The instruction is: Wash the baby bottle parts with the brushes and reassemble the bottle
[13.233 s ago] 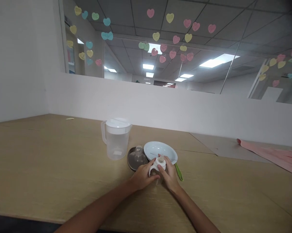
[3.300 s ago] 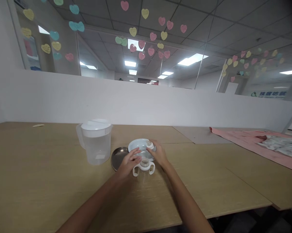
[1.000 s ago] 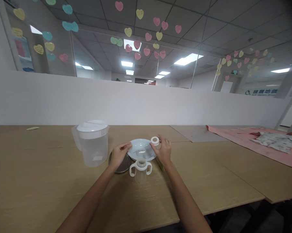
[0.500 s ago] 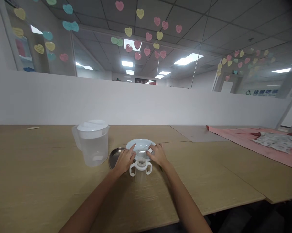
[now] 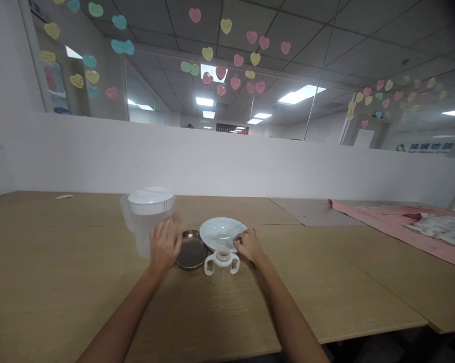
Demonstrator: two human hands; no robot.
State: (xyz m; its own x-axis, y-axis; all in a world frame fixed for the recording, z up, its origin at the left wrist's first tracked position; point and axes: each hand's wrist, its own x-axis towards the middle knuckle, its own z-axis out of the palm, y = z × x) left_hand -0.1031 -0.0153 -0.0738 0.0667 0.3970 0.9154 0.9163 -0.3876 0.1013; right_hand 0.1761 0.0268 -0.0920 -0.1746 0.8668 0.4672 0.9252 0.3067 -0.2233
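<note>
My left hand (image 5: 166, 244), slightly blurred, is raised in front of the lidded clear pitcher (image 5: 150, 204), its fingers apart and holding nothing. My right hand (image 5: 248, 244) is at the right rim of the white plate (image 5: 213, 226), fingers curled together; what they pinch, if anything, is too small to make out. A small clear item (image 5: 224, 240) lies on the plate. In front of the plate stands a clear bottle with two white handles (image 5: 223, 263), its mouth uncovered. A round metal dish (image 5: 191, 252) sits between my left hand and the bottle.
A pink cloth (image 5: 378, 222) with a patterned white fabric (image 5: 442, 228) on it lies at the right of the wooden table (image 5: 314, 272). A flat pale piece (image 5: 64, 196) is at the far left. Behind the table runs a white wall (image 5: 227, 166) below glass.
My left hand has moved left from the plate to the front of the pitcher, uncovering the metal dish. My right hand stays by the plate. The view has shifted slightly.
</note>
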